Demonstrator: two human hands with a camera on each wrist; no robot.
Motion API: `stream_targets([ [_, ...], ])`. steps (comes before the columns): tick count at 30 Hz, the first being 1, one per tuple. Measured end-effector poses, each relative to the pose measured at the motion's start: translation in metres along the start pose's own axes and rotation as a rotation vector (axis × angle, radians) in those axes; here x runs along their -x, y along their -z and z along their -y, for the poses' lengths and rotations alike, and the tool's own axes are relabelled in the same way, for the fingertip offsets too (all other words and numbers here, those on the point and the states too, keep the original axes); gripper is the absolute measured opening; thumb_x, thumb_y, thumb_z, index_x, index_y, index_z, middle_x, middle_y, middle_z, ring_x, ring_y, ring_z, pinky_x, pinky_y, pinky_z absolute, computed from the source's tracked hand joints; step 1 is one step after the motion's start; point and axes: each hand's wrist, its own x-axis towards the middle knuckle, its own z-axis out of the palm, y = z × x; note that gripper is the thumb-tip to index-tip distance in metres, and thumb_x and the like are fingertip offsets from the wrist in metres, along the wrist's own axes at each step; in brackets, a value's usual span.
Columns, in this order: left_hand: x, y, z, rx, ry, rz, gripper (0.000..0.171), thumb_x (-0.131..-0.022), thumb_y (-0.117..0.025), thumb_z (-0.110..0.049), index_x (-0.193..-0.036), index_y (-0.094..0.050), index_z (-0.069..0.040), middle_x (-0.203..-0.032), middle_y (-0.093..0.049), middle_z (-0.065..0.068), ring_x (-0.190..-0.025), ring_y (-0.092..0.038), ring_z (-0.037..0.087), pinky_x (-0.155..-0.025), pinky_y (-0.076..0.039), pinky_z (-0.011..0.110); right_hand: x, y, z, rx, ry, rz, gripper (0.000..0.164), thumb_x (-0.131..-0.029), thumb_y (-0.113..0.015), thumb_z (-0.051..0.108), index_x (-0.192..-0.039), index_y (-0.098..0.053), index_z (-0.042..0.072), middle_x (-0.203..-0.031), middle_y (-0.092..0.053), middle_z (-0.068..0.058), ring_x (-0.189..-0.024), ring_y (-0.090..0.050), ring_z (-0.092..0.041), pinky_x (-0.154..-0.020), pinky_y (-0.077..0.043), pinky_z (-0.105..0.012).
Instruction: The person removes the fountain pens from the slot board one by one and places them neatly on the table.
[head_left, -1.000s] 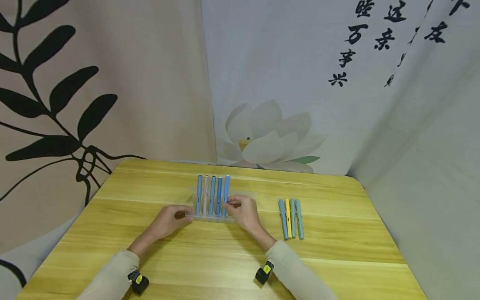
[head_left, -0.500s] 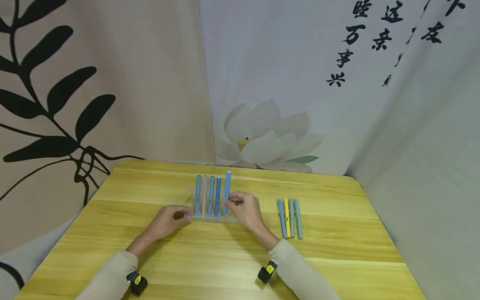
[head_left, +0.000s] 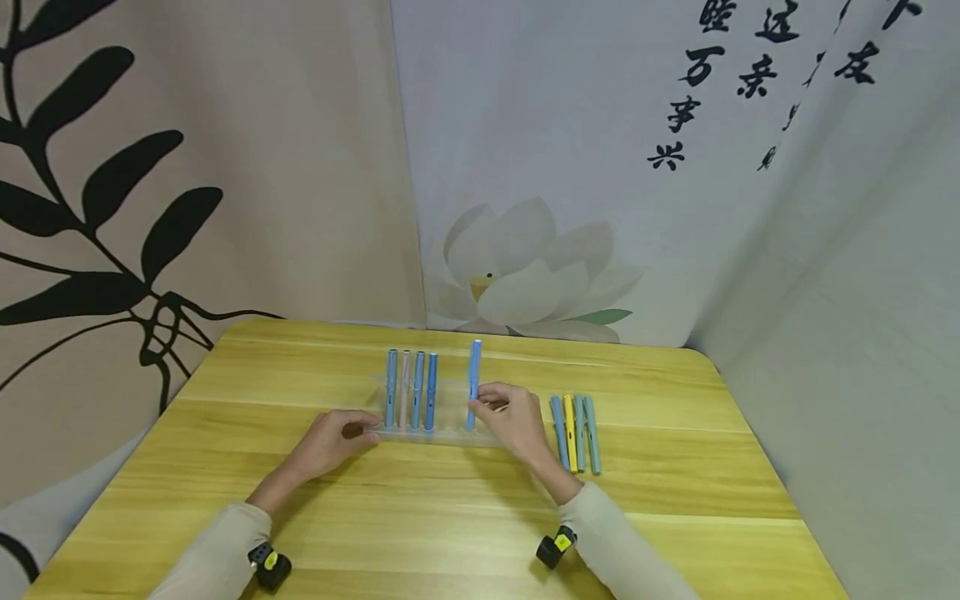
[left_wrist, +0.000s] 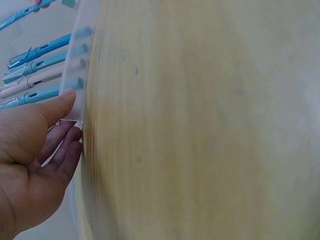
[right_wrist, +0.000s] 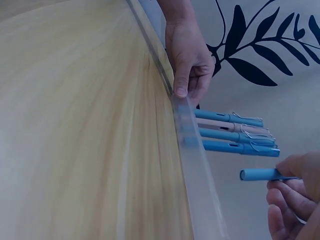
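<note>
My left hand grips the left end of a clear plastic pen stand, thumb on its face and fingers behind in the left wrist view. Upright in the stand's left part are a blue pen, a pale pink pen, a lighter blue pen and a deeper blue pen. Between thumb and fingers my right hand pinches another blue pen, held nearly upright. From the right wrist, that pen's lower end shows apart from the stand.
Right of the right hand, a blue pen, a yellow pen and two grey-green pens lie side by side on the wooden table. A printed curtain hangs behind the table.
My right hand has lifted the blue pen from its place in the row and carried it right, away from the other pens. The left hand stays at the stand's end.
</note>
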Motion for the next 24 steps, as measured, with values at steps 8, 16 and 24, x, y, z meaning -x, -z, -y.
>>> stream_targets([
  [8,0.001,0.001,-0.001,-0.005,-0.002,-0.004,0.023,-0.096,-0.073,-0.017,-0.117,-0.076,-0.009,-0.119,-0.074,0.009,-0.112,-0.067,0.03,-0.095,-0.055,0.051,0.004,0.02,-0.006,0.002,-0.038,-0.037,0.017,-0.091,-0.08,0.019,-0.106,-0.079,0.011,-0.091,-0.077,0.003,-0.083,-0.069,-0.011,-0.076,-0.059,-0.028],
  [16,0.0,0.001,0.0,-0.005,0.001,-0.003,0.022,-0.096,-0.074,-0.018,-0.116,-0.076,-0.01,-0.118,-0.074,0.008,-0.11,-0.068,0.028,-0.094,-0.055,0.05,0.012,0.04,-0.017,0.036,-0.019,-0.084,0.018,-0.091,-0.08,0.02,-0.105,-0.079,0.009,-0.091,-0.077,0.001,-0.081,-0.07,-0.014,-0.074,-0.06,-0.03],
  [24,-0.001,0.0,0.002,-0.001,0.015,-0.007,0.021,-0.096,-0.074,-0.019,-0.115,-0.076,-0.011,-0.117,-0.074,0.007,-0.11,-0.068,0.028,-0.094,-0.056,0.05,0.022,0.07,-0.028,0.084,-0.043,-0.102,0.021,-0.092,-0.079,0.019,-0.107,-0.078,0.006,-0.092,-0.078,-0.002,-0.083,-0.071,-0.018,-0.073,-0.06,-0.029],
])
